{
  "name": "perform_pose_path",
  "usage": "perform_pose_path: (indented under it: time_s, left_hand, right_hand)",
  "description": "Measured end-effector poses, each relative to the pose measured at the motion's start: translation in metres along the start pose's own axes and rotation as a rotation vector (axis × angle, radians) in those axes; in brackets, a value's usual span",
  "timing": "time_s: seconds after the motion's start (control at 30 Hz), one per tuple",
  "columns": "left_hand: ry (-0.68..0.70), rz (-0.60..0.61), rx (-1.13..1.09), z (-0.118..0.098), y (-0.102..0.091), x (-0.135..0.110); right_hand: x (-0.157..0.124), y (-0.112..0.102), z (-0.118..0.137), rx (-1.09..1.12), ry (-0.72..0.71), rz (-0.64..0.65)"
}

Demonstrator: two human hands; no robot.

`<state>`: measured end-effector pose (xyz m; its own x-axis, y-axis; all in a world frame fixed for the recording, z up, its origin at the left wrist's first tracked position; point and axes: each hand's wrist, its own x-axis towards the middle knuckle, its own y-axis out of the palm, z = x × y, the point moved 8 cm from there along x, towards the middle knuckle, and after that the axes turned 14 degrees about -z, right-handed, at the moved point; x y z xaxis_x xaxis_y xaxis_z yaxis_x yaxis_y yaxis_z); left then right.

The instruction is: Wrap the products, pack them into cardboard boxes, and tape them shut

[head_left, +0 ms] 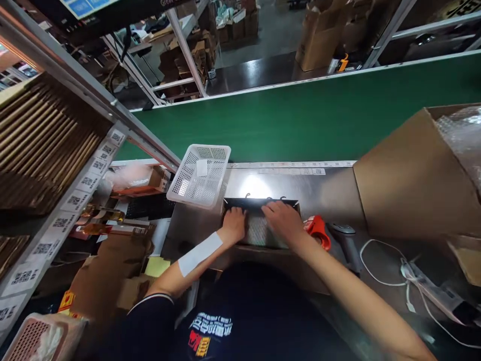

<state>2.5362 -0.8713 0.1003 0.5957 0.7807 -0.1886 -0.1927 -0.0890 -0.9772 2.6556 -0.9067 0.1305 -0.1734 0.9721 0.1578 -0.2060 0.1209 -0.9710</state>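
Note:
A small carton sits on the metal bench in front of me, its rim partly hidden by my forearms. Along its far side lies a black flat item with short dark cord loops, possibly a folded gift bag. Bubble wrap fills the carton nearer to me. My left hand has its fingers bent over the black item's left part. Over its right part, my right hand curls its fingers in the same way. Both sets of fingertips are partly hidden. A white paper strip lies on my left forearm.
A white perforated basket stands behind left, holding a paper slip. To the right are an orange tape dispenser, a handheld scanner and a cabled power strip. A large carton bounds the right side; a green conveyor runs behind.

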Motion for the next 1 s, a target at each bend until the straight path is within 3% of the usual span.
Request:
perform_pose_path:
  time_s: [0.27, 0.43, 0.57, 0.67, 0.9, 1.0]
  left_hand:
    - [-0.138, -0.044, -0.089, -0.002, 0.013, -0.015]
    - [-0.15, -0.011, -0.101, -0.001, 0.018, -0.028]
    - [-0.103, 0.047, -0.07, -0.011, 0.022, -0.024]
    - [-0.081, 0.095, -0.058, -0.014, 0.019, -0.011]
    - [-0.056, 0.104, -0.102, -0.001, 0.006, 0.015]
    - [-0.067, 0.17, -0.094, 0.003, 0.007, 0.025]
  right_hand:
    - [0.025, 0.012, 0.007, -0.145, -0.234, -0.207]
    - [0.012, 0.013, 0.011, -0.058, -0.456, -0.336]
    - [0.004, 0.008, 0.0, 0.007, -0.471, -0.411]
    - [0.01, 0.012, -0.009, 0.021, -0.433, -0.361]
    - [0.046, 0.03, -0.023, -0.092, -0.209, -0.007]
    - [0.061, 0.028, -0.026, -0.101, -0.17, 0.051]
